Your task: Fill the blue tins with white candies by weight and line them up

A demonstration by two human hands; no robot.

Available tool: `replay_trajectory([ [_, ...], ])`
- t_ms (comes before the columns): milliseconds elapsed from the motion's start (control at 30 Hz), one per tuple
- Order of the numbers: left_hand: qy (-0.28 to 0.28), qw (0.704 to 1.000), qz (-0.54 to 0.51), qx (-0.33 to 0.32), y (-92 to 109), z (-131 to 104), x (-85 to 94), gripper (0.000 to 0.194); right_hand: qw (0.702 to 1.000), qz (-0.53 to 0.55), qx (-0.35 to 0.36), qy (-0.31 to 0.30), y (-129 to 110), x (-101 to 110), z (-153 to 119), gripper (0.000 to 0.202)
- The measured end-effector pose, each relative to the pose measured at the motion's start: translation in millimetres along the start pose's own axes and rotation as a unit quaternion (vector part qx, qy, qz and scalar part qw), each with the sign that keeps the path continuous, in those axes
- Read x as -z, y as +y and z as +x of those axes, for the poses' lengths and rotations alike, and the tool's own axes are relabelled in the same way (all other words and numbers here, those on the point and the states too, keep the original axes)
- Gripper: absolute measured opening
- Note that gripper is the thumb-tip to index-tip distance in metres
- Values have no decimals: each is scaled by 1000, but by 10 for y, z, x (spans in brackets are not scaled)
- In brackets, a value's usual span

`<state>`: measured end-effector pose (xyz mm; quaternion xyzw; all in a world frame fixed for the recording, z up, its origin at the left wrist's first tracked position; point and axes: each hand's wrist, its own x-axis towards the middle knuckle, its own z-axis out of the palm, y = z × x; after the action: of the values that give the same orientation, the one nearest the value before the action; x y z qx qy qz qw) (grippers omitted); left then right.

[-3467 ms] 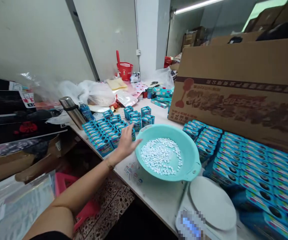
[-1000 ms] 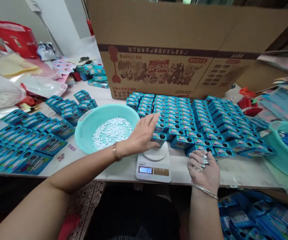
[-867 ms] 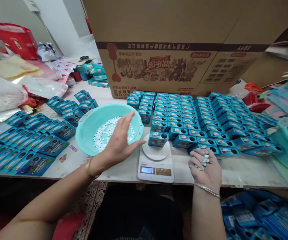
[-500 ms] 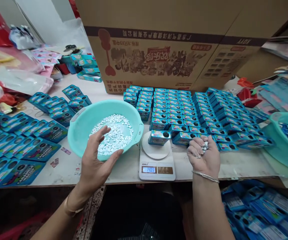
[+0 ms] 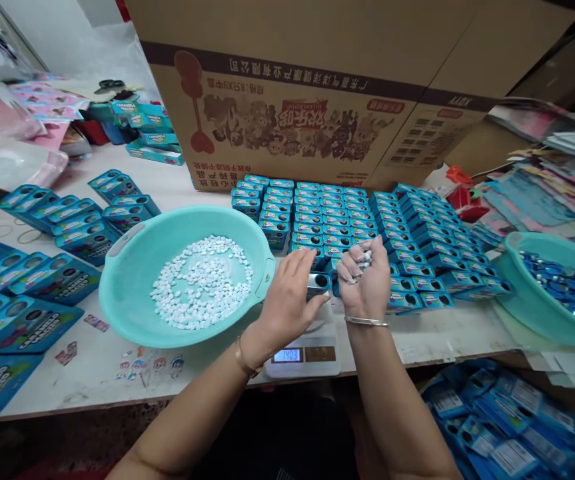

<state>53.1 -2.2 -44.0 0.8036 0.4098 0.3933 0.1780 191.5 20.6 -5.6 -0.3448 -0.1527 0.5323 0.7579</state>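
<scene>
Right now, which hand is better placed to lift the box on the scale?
Probably the left hand: it is open beside the box, while the right hand is curled around white pieces.

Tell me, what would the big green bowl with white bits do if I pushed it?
The green bowl would probably slide rather than tip, since it looks wide and low. Its smooth, evenly curved walls suggest fairly stiff plastic. The small white pieces might shift about, as they lie loose inside.
</scene>
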Motion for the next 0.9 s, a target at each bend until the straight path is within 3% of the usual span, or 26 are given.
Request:
replay_trajectory([
  [100,-36,999,35,21,-60,91,-197,53,999,-31,16,-7,77,-32,33,39],
  [233,-50,996,47,48,-88,106,-289,28,997,-65,49,-5,174,-33,31,47],
  [567,-45,997,27,63,-76,112,-283,27,991,-99,92,-16,228,-35,-21,43],
  [733,-39,998,18,55,-97,114,-293,26,1000,-20,-8,7,146,19,91,39],
  [900,-3,1000,-18,19,-95,43,-171,58,979,152,-137,-11,-139,275,185,33],
])
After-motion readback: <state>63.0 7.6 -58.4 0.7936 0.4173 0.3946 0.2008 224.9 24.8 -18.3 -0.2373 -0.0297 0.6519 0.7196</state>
